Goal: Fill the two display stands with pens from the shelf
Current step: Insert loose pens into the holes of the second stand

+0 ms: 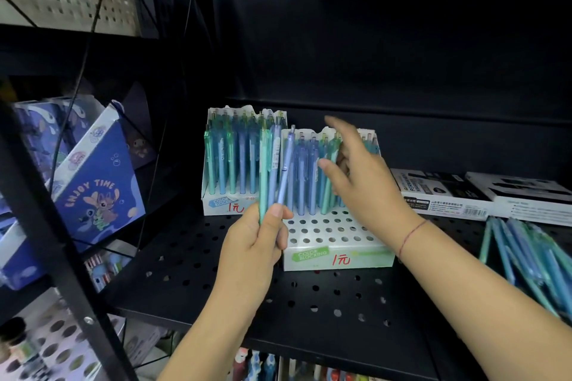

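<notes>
Two white display stands sit on the black perforated shelf (309, 297). The left stand (216, 204) is packed with blue and green pens. The right stand (337, 252) holds pens in its back rows, and its front rows of holes are bare. My left hand (253, 244) is shut on a small bunch of pens (274, 173), green and lilac, held upright in front of the stands. My right hand (362, 176) hovers over the right stand's pens with fingers spread and nothing in it. A loose pile of pens (526, 254) lies on the shelf at the right.
Boxes of permanent markers (445, 192) lie behind the loose pile. Blue cartoon boxes (96, 192) stand on the neighbouring shelf at left, behind a black upright post (55, 226). More stationery shows on the shelf below.
</notes>
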